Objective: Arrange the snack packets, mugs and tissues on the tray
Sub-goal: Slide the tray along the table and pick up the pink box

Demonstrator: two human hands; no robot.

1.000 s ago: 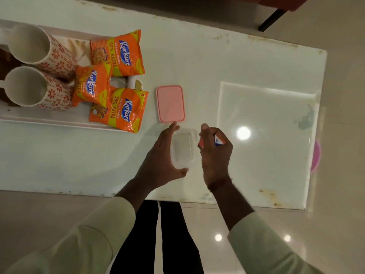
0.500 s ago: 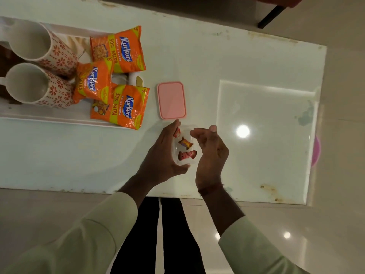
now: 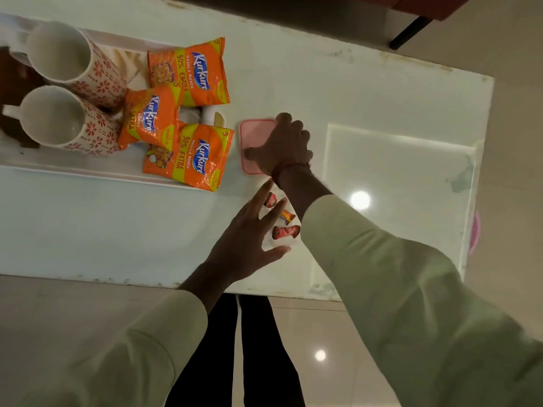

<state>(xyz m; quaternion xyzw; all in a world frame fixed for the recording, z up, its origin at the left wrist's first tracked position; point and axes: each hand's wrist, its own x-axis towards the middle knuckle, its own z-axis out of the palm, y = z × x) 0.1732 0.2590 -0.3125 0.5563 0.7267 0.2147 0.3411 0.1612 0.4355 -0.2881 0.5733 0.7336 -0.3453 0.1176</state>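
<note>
A white tray (image 3: 88,174) at the left holds two floral mugs (image 3: 58,51) (image 3: 53,118) and three orange snack packets (image 3: 191,71) (image 3: 150,118) (image 3: 191,157); the nearest packet overhangs the tray's front rim. A pale folded tissue (image 3: 129,60) shows behind the packets. To the tray's right, my right hand (image 3: 282,145) lies over a pink lid (image 3: 249,136) flat on the table, fingers curled on its far edge, thumb across it. My left hand (image 3: 249,230) rests with spread fingers against a clear box (image 3: 282,242) holding wrapped sweets (image 3: 286,232).
The glass table top (image 3: 396,186) stretches to the right, with its near edge just behind my left wrist. A small white object with a gold part (image 3: 214,116) sits between the packets. Something pink (image 3: 474,236) shows past the table's right edge.
My right hand left the clear box, where it had dropped sweets, and reached forward onto the pink lid. My left hand's fingers have spread beside the box.
</note>
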